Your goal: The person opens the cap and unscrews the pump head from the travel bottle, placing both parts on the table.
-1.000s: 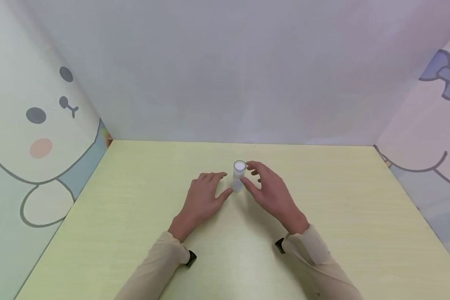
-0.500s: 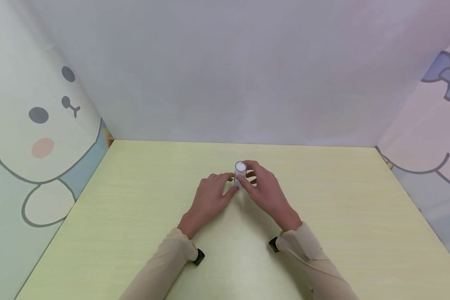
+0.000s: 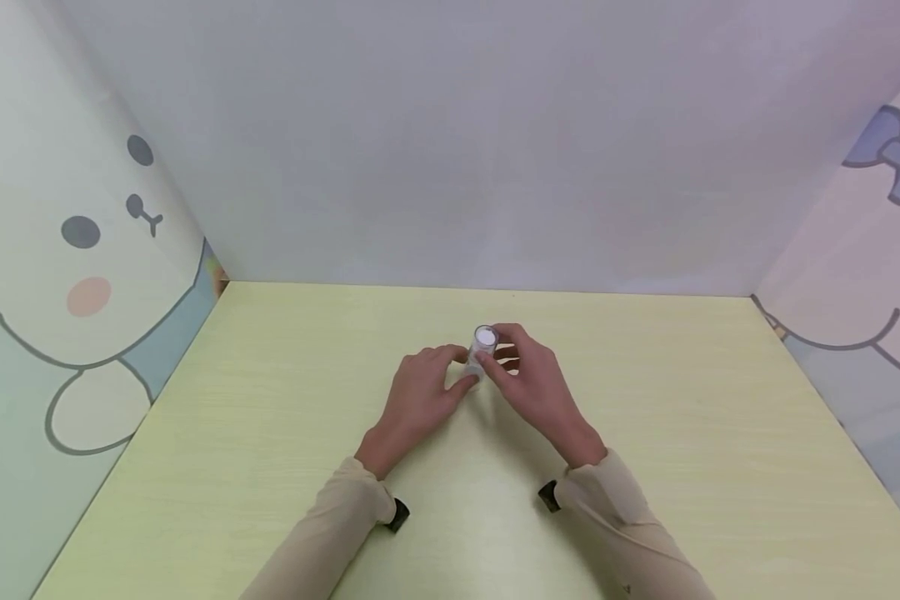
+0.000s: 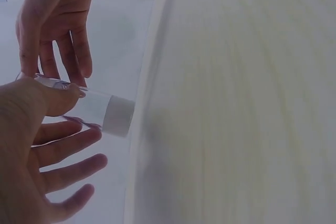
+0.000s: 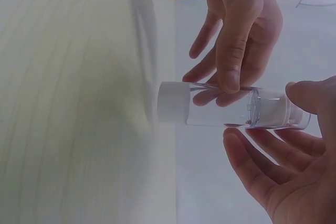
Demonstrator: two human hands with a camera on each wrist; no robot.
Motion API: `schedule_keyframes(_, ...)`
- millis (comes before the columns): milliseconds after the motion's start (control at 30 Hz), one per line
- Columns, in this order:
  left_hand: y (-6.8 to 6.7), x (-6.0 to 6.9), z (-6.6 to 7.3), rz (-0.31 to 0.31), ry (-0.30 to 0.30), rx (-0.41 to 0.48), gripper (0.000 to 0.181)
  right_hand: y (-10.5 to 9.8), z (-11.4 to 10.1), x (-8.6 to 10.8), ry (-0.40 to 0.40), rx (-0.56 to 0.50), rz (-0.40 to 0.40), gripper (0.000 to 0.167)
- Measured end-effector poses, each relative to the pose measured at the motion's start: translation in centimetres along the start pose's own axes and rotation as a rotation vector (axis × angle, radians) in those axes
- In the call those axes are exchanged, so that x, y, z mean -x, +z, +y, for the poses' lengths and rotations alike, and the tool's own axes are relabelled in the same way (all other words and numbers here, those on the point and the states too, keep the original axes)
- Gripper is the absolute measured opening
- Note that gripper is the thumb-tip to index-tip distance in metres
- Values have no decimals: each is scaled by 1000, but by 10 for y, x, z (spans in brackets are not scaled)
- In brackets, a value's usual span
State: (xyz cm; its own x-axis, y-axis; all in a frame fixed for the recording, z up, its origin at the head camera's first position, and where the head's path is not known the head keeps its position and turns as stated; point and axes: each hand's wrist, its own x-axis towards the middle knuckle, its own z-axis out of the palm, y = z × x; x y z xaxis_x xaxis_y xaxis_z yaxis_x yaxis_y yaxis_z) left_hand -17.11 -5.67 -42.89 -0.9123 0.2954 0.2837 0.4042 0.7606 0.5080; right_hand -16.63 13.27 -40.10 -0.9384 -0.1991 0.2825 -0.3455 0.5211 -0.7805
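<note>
A small clear cylindrical bottle (image 3: 485, 337) is between my hands at the middle of the table. It has a white base (image 5: 173, 102) and a clear cap (image 5: 273, 109) over a white inner part. My left hand (image 3: 422, 388) pinches the lower clear body between thumb and forefinger, its other fingers spread in the left wrist view. Higher up, my right hand (image 3: 534, 380) grips the cap end with thumb and fingers. The bottle leans slightly right in the head view. I cannot tell whether its base touches the table.
The pale wood-pattern table (image 3: 270, 433) extends to both sides and ends at a plain grey back wall (image 3: 450, 150). Side panels with cartoon figures (image 3: 82, 250) stand left and right. Black bands (image 3: 398, 515) sit at both wrists.
My left hand has moved right and taken hold of the bottle's lower part. My right fingers have closed on its top. The bottle has gone from upright to a slight lean, its top shifting right.
</note>
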Motion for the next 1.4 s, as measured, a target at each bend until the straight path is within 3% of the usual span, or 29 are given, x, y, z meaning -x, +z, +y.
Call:
schedule_keyframes(300, -7, 0, 3, 22, 47, 21, 33, -9, 5, 6, 61, -175, -15, 36)
schedule_keyframes(467, -14, 0, 5, 40, 78, 88, 34, -14, 8, 5, 38, -340, -64, 39)
schedule_keyframes(567, -19, 1, 6, 38, 86, 134, 35, -19, 8, 5, 27, -381, -102, 40)
schedule_keyframes(833, -29, 1, 10, 52, 139, 120, 36, -26, 7, 7, -18, -268, -116, 38)
schedule_keyframes(1133, -34, 3, 14, 44, 172, 99, 35, -18, 14, 6, -183, -12, -53, 42)
schedule_keyframes(1400, -32, 5, 16, 72, 182, 48, 33, -13, 12, 8, -166, 35, -3, 37)
